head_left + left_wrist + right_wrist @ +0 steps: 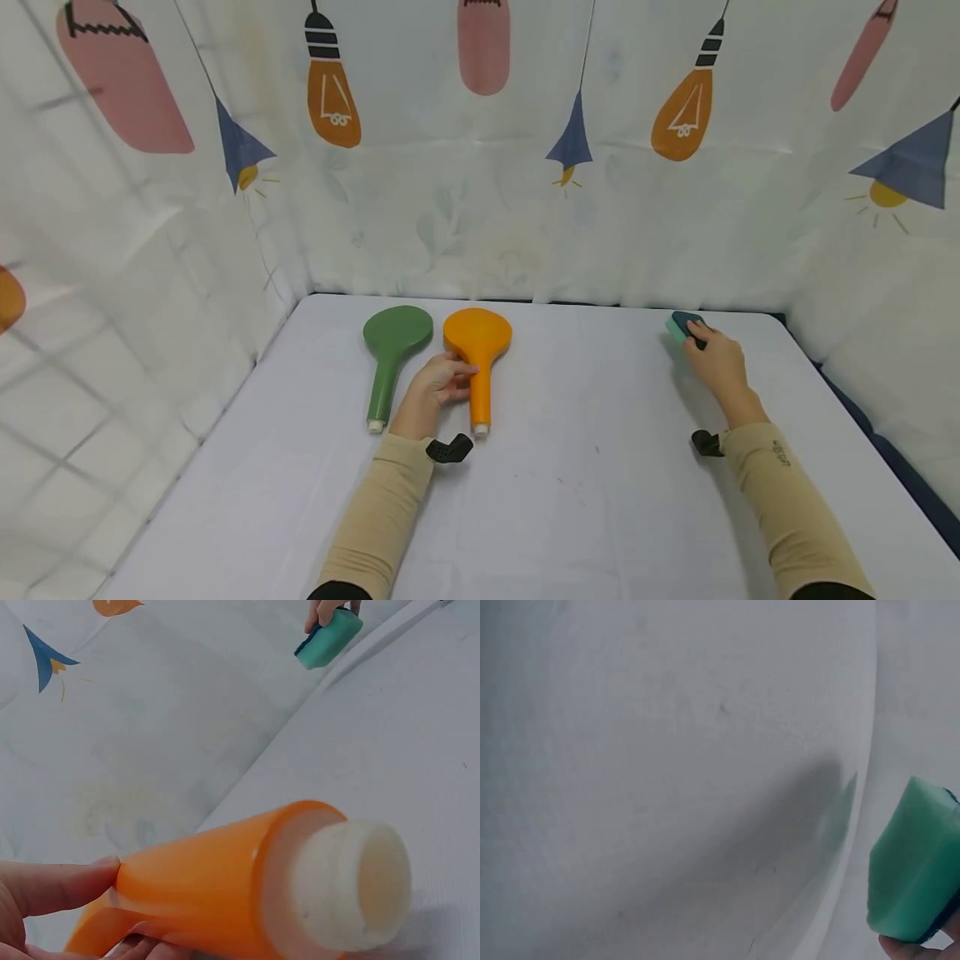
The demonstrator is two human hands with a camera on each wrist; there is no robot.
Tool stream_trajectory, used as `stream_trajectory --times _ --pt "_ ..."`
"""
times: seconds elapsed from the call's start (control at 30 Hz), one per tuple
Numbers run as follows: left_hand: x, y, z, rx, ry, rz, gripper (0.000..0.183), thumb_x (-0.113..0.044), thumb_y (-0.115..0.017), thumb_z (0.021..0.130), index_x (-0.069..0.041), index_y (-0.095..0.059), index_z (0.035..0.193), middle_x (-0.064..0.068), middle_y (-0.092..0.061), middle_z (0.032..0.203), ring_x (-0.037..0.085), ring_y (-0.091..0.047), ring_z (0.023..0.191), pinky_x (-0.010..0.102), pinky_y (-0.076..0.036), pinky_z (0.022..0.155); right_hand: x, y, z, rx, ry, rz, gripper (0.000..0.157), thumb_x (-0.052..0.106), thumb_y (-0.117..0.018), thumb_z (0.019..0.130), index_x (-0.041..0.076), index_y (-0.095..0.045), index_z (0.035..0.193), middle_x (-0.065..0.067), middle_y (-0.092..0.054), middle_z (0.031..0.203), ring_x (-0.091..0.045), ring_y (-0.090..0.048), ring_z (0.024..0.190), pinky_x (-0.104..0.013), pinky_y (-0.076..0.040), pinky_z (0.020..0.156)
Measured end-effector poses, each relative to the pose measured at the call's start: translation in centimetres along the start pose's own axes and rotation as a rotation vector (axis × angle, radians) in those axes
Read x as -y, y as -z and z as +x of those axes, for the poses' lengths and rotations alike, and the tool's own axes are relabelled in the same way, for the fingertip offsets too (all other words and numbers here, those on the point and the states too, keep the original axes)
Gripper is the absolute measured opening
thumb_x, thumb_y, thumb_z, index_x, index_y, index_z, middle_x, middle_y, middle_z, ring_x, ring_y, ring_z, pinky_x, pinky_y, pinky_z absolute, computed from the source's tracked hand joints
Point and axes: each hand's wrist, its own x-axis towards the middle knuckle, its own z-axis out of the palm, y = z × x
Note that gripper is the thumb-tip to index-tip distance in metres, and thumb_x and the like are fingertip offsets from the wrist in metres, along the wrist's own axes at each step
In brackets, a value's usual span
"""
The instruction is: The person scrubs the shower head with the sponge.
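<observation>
My left hand (pixel 441 382) grips the handle of an orange round-headed paddle (pixel 478 335), thumb on one side and fingers on the other. Its handle ends in a hollow white neck (pixel 352 885), which faces the left wrist camera. Just left of that hand lies a matching green paddle (pixel 398 329), also with a white tip. At the far right, my right hand (pixel 716 364) pinches a sponge (pixel 678 327) with a light green body and a dark scouring side. The sponge (pixel 915 862) is held above the white table, its shadow falling on the surface.
The white-covered table (pixel 570 500) reaches back to a hanging white cloth (pixel 480 225) printed with lamps and bulbs. Similar cloth stands along the left and right sides. A small black wrist device (pixel 450 449) is strapped by the left sleeve, another (pixel 706 443) by the right.
</observation>
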Motion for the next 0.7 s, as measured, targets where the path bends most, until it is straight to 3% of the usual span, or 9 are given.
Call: stream_trajectory --times 0.07,0.13,0.23,0.3,0.43,0.57,0.63,0.7 --pt "0.1 0.0 0.0 -0.007 0.000 -0.010 0.067 0.010 -0.055 0.098 0.001 -0.028 0.159 0.022 -0.048 0.137 0.032 -0.051 0.120 0.054 -0.040 0.110 -0.3 0.1 0.1 0.013 -0.018 -0.013 0.047 0.016 -0.044 0.105 -0.008 -0.048 0.145 -0.031 -0.044 0.148 -0.060 -0.043 0.129 -0.063 -0.046 0.096" --pt "0.2 0.0 -0.1 -0.012 -0.002 -0.009 0.069 0.010 -0.055 0.098 0.001 -0.025 0.160 0.024 -0.046 0.143 0.033 -0.050 0.123 0.053 -0.040 0.110 -0.5 0.2 0.2 0.034 -0.036 -0.021 0.048 0.017 -0.044 0.105 -0.008 -0.047 0.145 -0.031 -0.043 0.148 -0.056 -0.054 0.115 -0.054 -0.052 0.080" --pt "0.5 0.0 0.0 -0.028 -0.001 -0.012 0.074 0.010 -0.055 0.099 0.000 -0.019 0.162 0.025 -0.041 0.150 0.033 -0.049 0.125 0.052 -0.039 0.111 -0.8 0.3 0.1 0.059 -0.062 -0.037 0.049 0.017 -0.045 0.104 -0.008 -0.047 0.145 -0.031 -0.041 0.149 -0.044 -0.056 0.088 -0.038 -0.045 0.060" --pt "0.6 0.0 -0.1 -0.038 -0.002 -0.014 0.077 0.010 -0.055 0.099 -0.001 -0.014 0.163 0.026 -0.039 0.153 0.034 -0.048 0.126 0.052 -0.039 0.111 -1.0 0.4 0.1 0.080 -0.070 -0.048 0.049 0.018 -0.045 0.104 -0.008 -0.046 0.146 -0.031 -0.040 0.149 -0.037 -0.051 0.075 -0.033 -0.040 0.055" --pt "0.5 -0.1 -0.2 -0.048 -0.015 -0.024 0.079 0.011 -0.053 0.098 0.000 -0.010 0.163 0.026 -0.035 0.156 0.035 -0.047 0.127 0.052 -0.039 0.112 -1.4 0.6 0.2 0.119 -0.074 -0.067 0.051 0.019 -0.044 0.104 -0.009 -0.044 0.147 -0.033 -0.037 0.150 -0.030 -0.047 0.065 -0.032 -0.039 0.053" --pt "0.5 -0.2 -0.3 -0.057 -0.036 -0.039 0.078 0.013 -0.054 0.097 0.002 -0.012 0.163 0.025 -0.033 0.159 0.036 -0.047 0.129 0.053 -0.039 0.111 -1.9 0.8 0.3 0.173 -0.089 -0.085 0.054 0.020 -0.043 0.105 -0.007 -0.039 0.150 -0.035 -0.032 0.153 -0.038 -0.051 0.076 -0.038 -0.043 0.058" --pt "0.5 -0.3 -0.4 -0.067 -0.044 -0.055 0.080 0.015 -0.054 0.096 0.001 -0.011 0.163 0.024 -0.032 0.160 0.037 -0.047 0.130 0.054 -0.038 0.111 -2.1 0.9 0.4 0.213 -0.099 -0.098 0.055 0.021 -0.043 0.105 -0.007 -0.035 0.152 -0.036 -0.028 0.154 -0.051 -0.054 0.099 -0.048 -0.049 0.072" --pt "0.4 -0.3 -0.4 -0.081 -0.048 -0.072 0.085 0.017 -0.054 0.095 -0.002 -0.009 0.164 0.024 -0.031 0.161 0.036 -0.047 0.129 0.054 -0.038 0.111 -2.2 1.0 0.6 0.262 -0.111 -0.106 0.058 0.021 -0.043 0.105 -0.006 -0.031 0.154 -0.037 -0.022 0.156 -0.062 -0.043 0.122 -0.061 -0.046 0.092"
